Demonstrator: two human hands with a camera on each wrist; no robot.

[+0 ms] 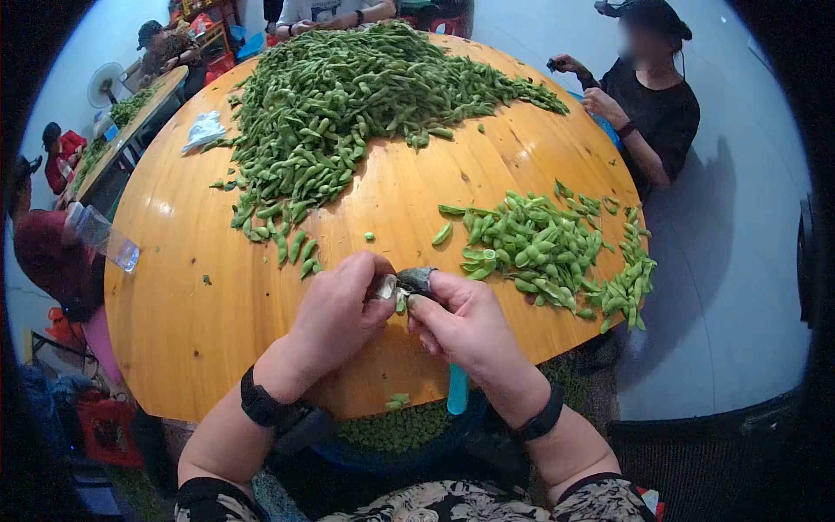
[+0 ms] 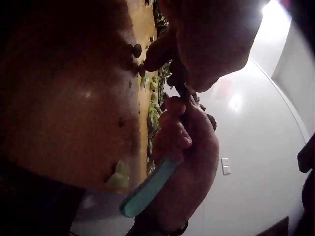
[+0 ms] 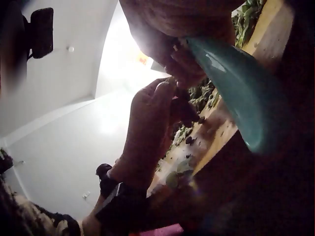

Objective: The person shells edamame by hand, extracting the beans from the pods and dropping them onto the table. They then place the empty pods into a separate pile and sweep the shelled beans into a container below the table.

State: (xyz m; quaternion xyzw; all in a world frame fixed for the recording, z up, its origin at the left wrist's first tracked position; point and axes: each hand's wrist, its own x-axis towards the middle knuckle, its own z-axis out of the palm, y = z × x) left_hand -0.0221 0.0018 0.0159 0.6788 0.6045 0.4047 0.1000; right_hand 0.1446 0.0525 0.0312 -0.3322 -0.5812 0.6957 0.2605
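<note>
Over the near part of the table [image 1: 226, 339], my two hands meet at the fingertips. The left hand [image 1: 335, 300] pinches a small green soybean pod [image 1: 401, 303], mostly hidden by fingers; white wrapping covers a fingertip. My right hand [image 1: 465, 322] touches the same pod with thumb and finger, and a dark cover [image 1: 417, 279] sits on one digit. Curled right fingers grip a tool whose smooth teal handle [image 1: 457, 389] sticks out below the palm, also plain in the right wrist view [image 3: 236, 88]; its working end is hidden.
A large heap of pods [image 1: 348, 104] covers the far table; a brighter green pile [image 1: 548, 248] lies to the right. Below the near edge, a tub holds shelled beans [image 1: 400, 431]. A clear plastic cup [image 1: 109, 237] lies at left. A person [image 1: 652, 96] sits at the right.
</note>
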